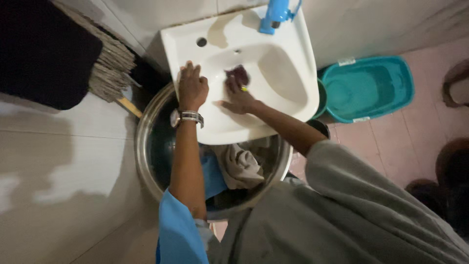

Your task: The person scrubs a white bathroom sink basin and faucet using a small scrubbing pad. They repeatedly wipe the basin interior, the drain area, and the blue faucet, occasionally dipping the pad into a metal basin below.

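two hands at a white sink (pixel 288 98) seen from above. left hand (pixel 192 88) flat on the sink's front-left rim, fingers together and stretched, gripping nothing, silver wristwatch (pixel 187 117) on the wrist. right hand (pixel 238 99) down in the basin, fingers pressed onto a dark purple scrub pad (pixel 238 74) near the drain; a small yellow bit beside the fingertips, too small to tell. blue tap (pixel 275 13) at the back edge. under the sink, a large steel basin (pixel 141 151) holding grey cloth (pixel 242 168). teal plastic tub (pixel 366 88) on the tiled floor just right of the sink, broom (pixel 110 68) leaning at the left.
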